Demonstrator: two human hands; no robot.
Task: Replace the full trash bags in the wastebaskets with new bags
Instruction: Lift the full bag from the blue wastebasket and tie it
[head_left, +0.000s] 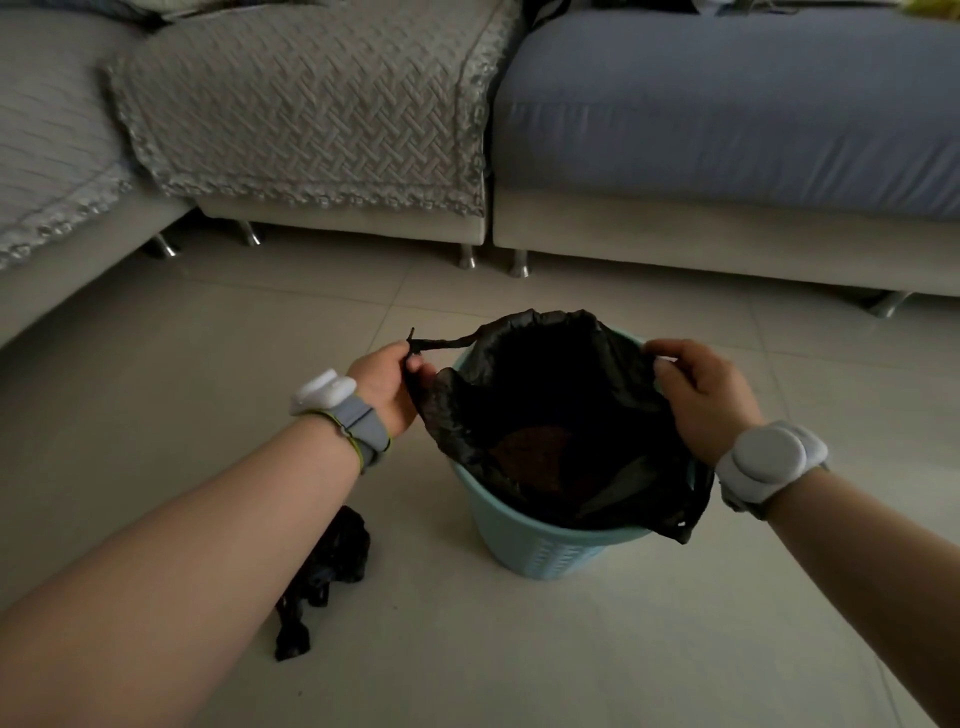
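Observation:
A light blue wastebasket (524, 545) stands on the tiled floor in front of me. Inside it sits a black trash bag (467, 415) with brown rubbish at the bottom, its mouth pulled up above the rim. My left hand (387, 387) pinches the bag's left edge and a drawstring loop. On the opposite side, my right hand (698, 395) grips the right edge of the bag. A crumpled black bag (322, 577) lies on the floor left of the basket, under my left forearm.
A sofa with a grey quilted cover (311, 104) and a blue cushion (727, 114) runs along the back on metal legs (467, 257). Another grey sofa section (47, 171) is at the left. Pale floor tiles (571, 649) spread around the basket.

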